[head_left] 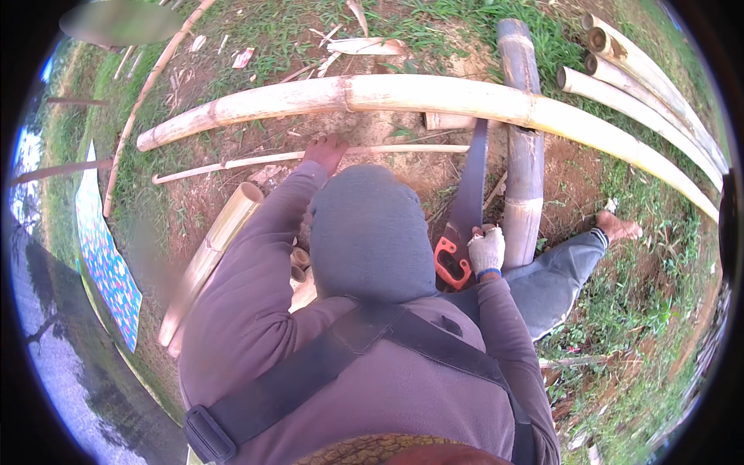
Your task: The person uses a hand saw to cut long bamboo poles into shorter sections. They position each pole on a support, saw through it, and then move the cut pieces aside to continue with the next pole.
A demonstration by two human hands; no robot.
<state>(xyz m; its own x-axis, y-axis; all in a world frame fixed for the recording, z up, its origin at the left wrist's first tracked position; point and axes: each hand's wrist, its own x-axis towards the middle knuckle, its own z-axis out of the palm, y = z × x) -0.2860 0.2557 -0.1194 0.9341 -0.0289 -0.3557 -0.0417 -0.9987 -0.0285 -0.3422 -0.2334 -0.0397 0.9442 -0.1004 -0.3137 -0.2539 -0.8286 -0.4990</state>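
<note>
My bare left hand lies over a thin bamboo pole, its fingers bent around it. My right hand, in a whitish glove with fingertips showing, has its fingers curled beside the blade's heel on a handsaw. What those fingers hold, if anything, cannot be made out. The saw's orange handle sits left of this hand, with no fingers through it. Its blade tip reaches the edge of a long, thick bamboo pole, which crosses in front of me on top of a darker bamboo log.
Several bamboo poles lie stacked at the far right. A cut bamboo length rests left of me, near short pieces. My right leg stretches right over grass. A patterned blue cloth lies at the left.
</note>
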